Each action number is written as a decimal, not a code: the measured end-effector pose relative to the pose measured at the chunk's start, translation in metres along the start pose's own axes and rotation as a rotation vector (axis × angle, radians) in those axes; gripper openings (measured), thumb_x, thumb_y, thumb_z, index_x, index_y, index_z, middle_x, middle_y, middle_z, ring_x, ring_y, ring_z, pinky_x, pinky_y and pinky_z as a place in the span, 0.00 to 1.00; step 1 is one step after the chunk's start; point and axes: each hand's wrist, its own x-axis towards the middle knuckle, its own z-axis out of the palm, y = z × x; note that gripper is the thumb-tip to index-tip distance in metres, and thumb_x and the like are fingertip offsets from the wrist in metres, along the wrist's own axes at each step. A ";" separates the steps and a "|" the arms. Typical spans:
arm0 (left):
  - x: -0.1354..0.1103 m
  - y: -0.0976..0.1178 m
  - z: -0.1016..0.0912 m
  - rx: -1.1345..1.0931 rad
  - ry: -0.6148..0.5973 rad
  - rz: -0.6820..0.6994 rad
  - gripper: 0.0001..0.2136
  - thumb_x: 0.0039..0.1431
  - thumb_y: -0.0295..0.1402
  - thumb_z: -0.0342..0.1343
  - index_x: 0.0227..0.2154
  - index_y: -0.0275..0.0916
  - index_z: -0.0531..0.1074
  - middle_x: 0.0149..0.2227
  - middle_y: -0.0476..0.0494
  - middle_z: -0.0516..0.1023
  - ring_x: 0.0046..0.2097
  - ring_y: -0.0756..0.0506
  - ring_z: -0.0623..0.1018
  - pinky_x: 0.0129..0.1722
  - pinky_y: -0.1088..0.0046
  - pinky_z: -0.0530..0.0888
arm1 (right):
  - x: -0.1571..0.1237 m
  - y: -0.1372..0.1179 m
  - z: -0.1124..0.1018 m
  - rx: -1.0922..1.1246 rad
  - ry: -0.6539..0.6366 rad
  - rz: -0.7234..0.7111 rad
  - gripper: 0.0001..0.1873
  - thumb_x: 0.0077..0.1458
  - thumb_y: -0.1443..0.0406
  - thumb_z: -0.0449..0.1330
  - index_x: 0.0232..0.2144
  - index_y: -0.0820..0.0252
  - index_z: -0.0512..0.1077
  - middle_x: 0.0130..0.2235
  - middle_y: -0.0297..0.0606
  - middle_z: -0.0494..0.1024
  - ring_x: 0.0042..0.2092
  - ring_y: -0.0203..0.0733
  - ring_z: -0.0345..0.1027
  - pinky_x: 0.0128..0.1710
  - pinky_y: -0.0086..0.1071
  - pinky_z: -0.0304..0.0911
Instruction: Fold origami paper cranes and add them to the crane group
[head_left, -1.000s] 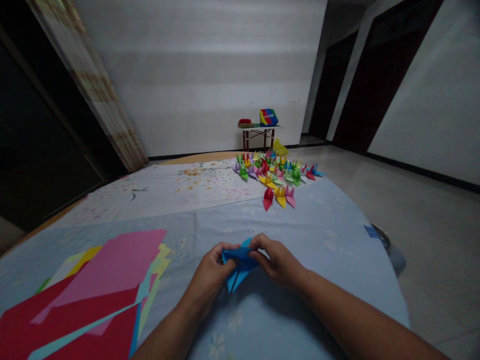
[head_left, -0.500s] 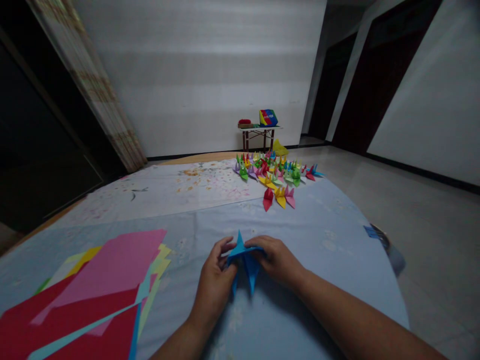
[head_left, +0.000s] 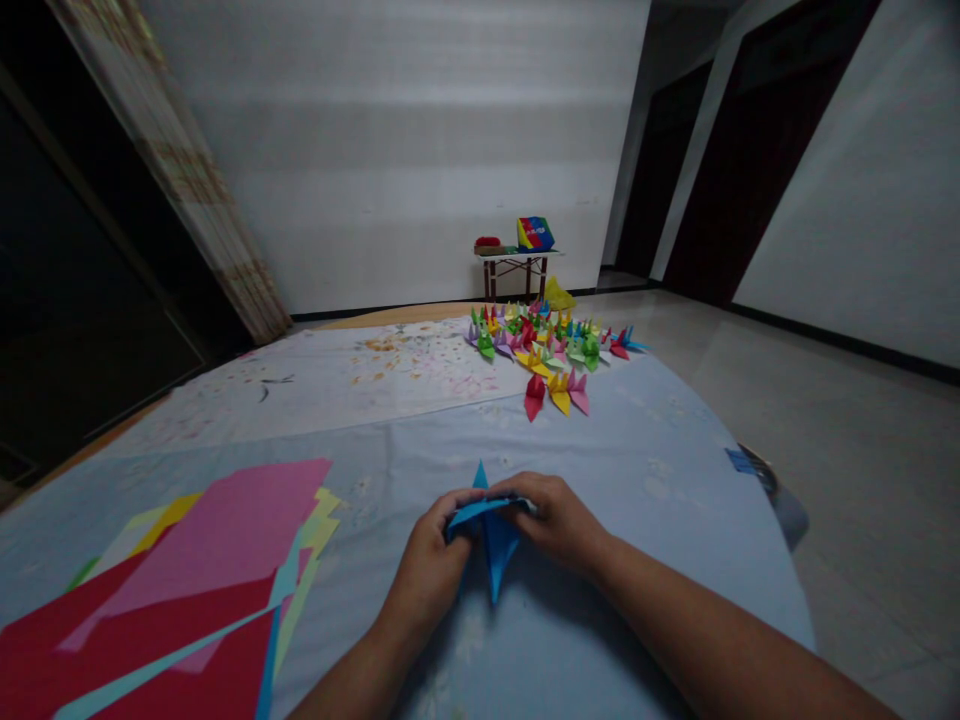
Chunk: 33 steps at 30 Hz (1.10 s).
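Observation:
Both my hands hold a partly folded blue paper piece (head_left: 491, 530) just above the pale blue cloth (head_left: 645, 470). My left hand (head_left: 433, 565) pinches its left side with closed fingers. My right hand (head_left: 559, 520) grips its right side, fingers curled over the top edge. One blue point sticks up behind my fingers and another points down toward me.
A stack of pink, red, yellow and teal paper sheets (head_left: 187, 590) lies at the near left. Several finished coloured paper cranes (head_left: 551, 350) stand at the cloth's far edge. A small table (head_left: 514, 265) with a coloured box stands by the wall. Bare floor lies right.
The blue paper has turned in my hands: its long point swung from lower left to straight down, and a tip rose behind my fingers. My hands closed in over it.

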 end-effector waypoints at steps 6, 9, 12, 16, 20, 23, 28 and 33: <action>-0.002 -0.003 0.004 -0.025 0.044 -0.047 0.14 0.45 0.27 0.52 0.37 0.38 0.73 0.36 0.44 0.78 0.37 0.44 0.76 0.37 0.71 0.71 | 0.001 -0.005 0.001 0.047 0.027 0.036 0.12 0.51 0.69 0.56 0.38 0.55 0.74 0.34 0.36 0.78 0.36 0.38 0.71 0.38 0.31 0.63; -0.004 -0.002 0.005 -0.042 0.099 -0.065 0.12 0.46 0.30 0.54 0.36 0.37 0.73 0.32 0.45 0.79 0.35 0.44 0.76 0.34 0.71 0.72 | 0.001 -0.009 0.003 0.039 0.019 0.053 0.12 0.51 0.70 0.55 0.37 0.56 0.74 0.33 0.36 0.77 0.35 0.37 0.70 0.37 0.29 0.63; -0.004 0.000 0.005 -0.046 0.145 -0.057 0.13 0.46 0.32 0.55 0.37 0.37 0.73 0.32 0.44 0.78 0.37 0.43 0.76 0.34 0.71 0.72 | 0.002 -0.013 0.005 0.036 0.008 0.068 0.12 0.52 0.70 0.54 0.37 0.57 0.74 0.31 0.34 0.76 0.33 0.35 0.68 0.35 0.28 0.62; -0.003 0.000 0.004 -0.069 0.160 -0.040 0.14 0.47 0.35 0.55 0.37 0.36 0.73 0.34 0.42 0.78 0.39 0.41 0.75 0.36 0.69 0.71 | 0.002 -0.016 0.004 0.061 0.052 0.095 0.12 0.52 0.69 0.54 0.39 0.58 0.72 0.33 0.35 0.76 0.34 0.35 0.68 0.35 0.27 0.62; 0.000 -0.001 0.003 -0.076 0.202 -0.071 0.14 0.47 0.37 0.55 0.36 0.35 0.73 0.33 0.43 0.78 0.35 0.43 0.75 0.35 0.71 0.71 | 0.002 -0.017 0.002 0.059 0.087 0.145 0.11 0.53 0.65 0.54 0.39 0.60 0.71 0.33 0.37 0.76 0.33 0.35 0.68 0.34 0.28 0.63; 0.000 -0.003 0.002 -0.103 0.223 -0.099 0.14 0.45 0.37 0.57 0.35 0.36 0.73 0.31 0.45 0.78 0.32 0.45 0.75 0.32 0.73 0.70 | 0.002 -0.016 0.002 0.058 0.090 0.145 0.11 0.54 0.62 0.54 0.36 0.62 0.72 0.31 0.37 0.75 0.32 0.35 0.68 0.33 0.27 0.63; 0.000 -0.002 0.002 -0.147 0.234 -0.103 0.14 0.43 0.37 0.59 0.34 0.36 0.73 0.29 0.48 0.77 0.30 0.47 0.74 0.30 0.75 0.69 | 0.002 -0.018 0.000 0.076 0.063 0.056 0.12 0.56 0.62 0.52 0.33 0.62 0.72 0.29 0.36 0.73 0.31 0.34 0.66 0.33 0.27 0.61; -0.001 0.000 0.003 -0.162 0.229 -0.071 0.14 0.44 0.38 0.59 0.33 0.36 0.73 0.27 0.49 0.77 0.31 0.46 0.74 0.31 0.76 0.69 | 0.002 -0.019 -0.001 0.103 0.060 0.045 0.10 0.55 0.62 0.53 0.35 0.61 0.71 0.31 0.37 0.72 0.34 0.35 0.66 0.34 0.28 0.62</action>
